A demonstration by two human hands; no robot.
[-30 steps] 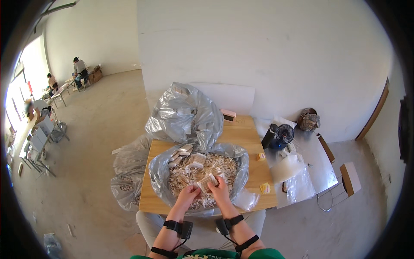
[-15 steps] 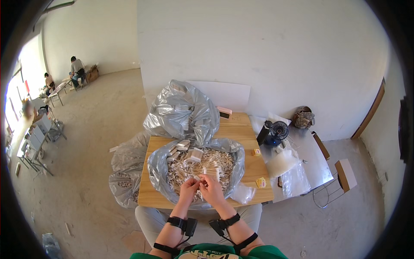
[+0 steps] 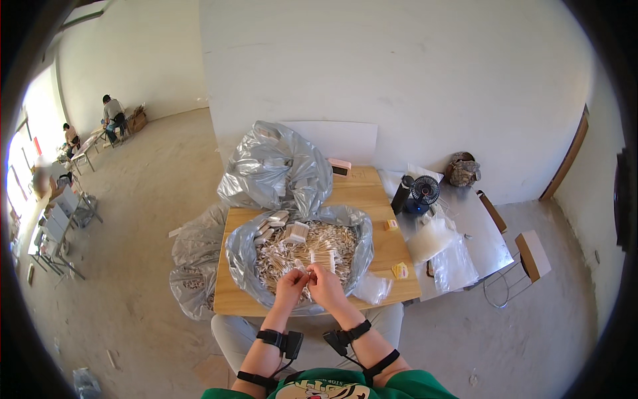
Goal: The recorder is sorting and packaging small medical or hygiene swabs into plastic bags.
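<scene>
Here, in the head view, your left hand [image 3: 290,284] and your right hand [image 3: 325,284] meet just above the near rim of the open silver bag [image 3: 240,247], fingers pinched together on a small bundle of pale sticks [image 3: 308,272] that you hold between both hands; it is too small to tell exactly how each finger grips it. The bundle sits directly over the heap of loose pale sticks [image 3: 332,239] that fills the bag, and a few more bound bundles [image 3: 296,232] lie on top of the heap, just beyond your fingers. The bag rests on a light wooden table [image 3: 379,249], with a second, closed silver bag [image 3: 276,169] bulging behind it and touching it. Two small yellow pieces [image 3: 399,270] lie on the table's right part, and a crumpled clear bag [image 3: 373,288] sits at its near right corner. Beside the table on the right, a lower grey surface [image 3: 475,223] carries a small black fan [image 3: 423,191] and clear plastic sheets [image 3: 444,246]. Another silver bag [image 3: 193,266] slumps on the concrete floor [image 3: 133,253] at the left. Far off at the left, people sit [image 3: 113,113] at other tables by white walls.
</scene>
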